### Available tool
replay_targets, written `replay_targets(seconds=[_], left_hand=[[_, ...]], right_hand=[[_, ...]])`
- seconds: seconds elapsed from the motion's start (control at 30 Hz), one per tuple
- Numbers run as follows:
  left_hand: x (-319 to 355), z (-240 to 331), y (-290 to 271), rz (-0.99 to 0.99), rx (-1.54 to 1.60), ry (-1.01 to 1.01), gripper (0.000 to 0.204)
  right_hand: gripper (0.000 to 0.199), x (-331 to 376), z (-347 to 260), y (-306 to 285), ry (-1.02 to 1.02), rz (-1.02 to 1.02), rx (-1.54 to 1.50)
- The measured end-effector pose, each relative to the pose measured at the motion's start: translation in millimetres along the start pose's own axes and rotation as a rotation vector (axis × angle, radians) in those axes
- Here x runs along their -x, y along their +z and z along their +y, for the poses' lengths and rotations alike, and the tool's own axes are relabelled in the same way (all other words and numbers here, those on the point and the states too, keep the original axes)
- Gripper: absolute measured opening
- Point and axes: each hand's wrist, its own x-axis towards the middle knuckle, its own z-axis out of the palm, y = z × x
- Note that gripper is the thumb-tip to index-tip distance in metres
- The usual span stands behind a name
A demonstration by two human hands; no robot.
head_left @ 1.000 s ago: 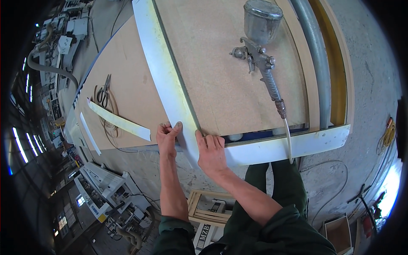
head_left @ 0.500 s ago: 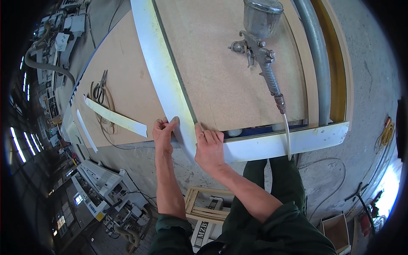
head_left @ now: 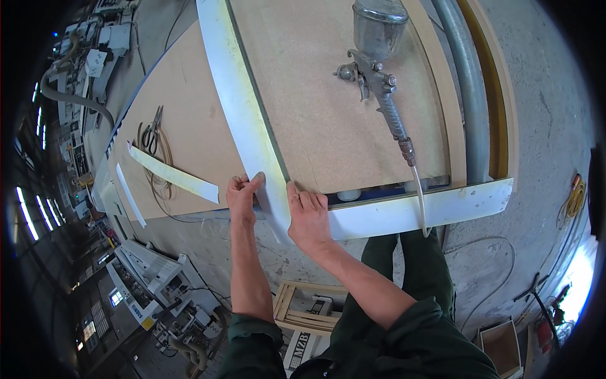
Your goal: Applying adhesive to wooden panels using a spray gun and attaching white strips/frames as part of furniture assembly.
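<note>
A long white strip (head_left: 237,95) with a yellowish smear along one side runs away from me over the brown boards, its near end between my hands. My left hand (head_left: 242,197) pinches the strip's left edge, thumb on top and the fingers partly hidden. At its right edge is my right hand (head_left: 308,218), fingers curled, the index fingertip pressed against the edge beside a dark groove. A second white strip (head_left: 379,218) stretches to the right from my right hand along the near edge. Beyond it a metal spray gun (head_left: 385,88) with a cup lies on the board (head_left: 309,95).
Scissors (head_left: 151,136), thin brown banding (head_left: 169,158) and a short yellowish strip (head_left: 173,175) lie on the left board. The gun's hose (head_left: 421,202) hangs over the near edge. A grey pipe (head_left: 470,95) runs along the right. A wooden frame (head_left: 309,306) is below, near my legs.
The view has shifted slightly, so the spray gun and boards sit a little differently in it. Both hands keep nearly the same places on the white strip.
</note>
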Motion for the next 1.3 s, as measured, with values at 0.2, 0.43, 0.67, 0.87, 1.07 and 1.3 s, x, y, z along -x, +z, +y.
replay_targets(seconds=[0.2, 0.43, 0.67, 0.87, 1.07, 1.3], left_hand=[[4.0, 5.1, -0.8, 0.001, -0.118, 0.062, 0.040], [27.7, -9.9, -30.9, -0.126, 0.182, 0.137, 0.053], [100.9, -38.9, -36.0, -0.119, -0.769, 0.780, 0.068], [108.1, -70.2, -29.9, 0.074, -0.650, 0.596, 0.073], [122.9, -80.7, -12.7, 0.117, -0.205, 0.204, 0.078], [134.3, -59.1, 0.1, 0.279, -0.580, 0.276, 0.075]], right_hand=[[0.070, -0.7, -0.8, 3.1, 0.021, -0.041, 0.028], [0.084, -0.8, -2.1, -0.5, 0.059, -0.202, 0.040], [0.088, -2.4, 4.9, 2.7, 0.081, -0.207, 0.088], [0.086, -7.2, -0.2, 1.9, 0.101, -0.292, 0.051], [0.080, -9.6, 2.0, -1.0, 0.102, -0.325, 0.019], [0.080, -3.6, 1.7, 2.6, -0.047, -0.292, 0.154]])
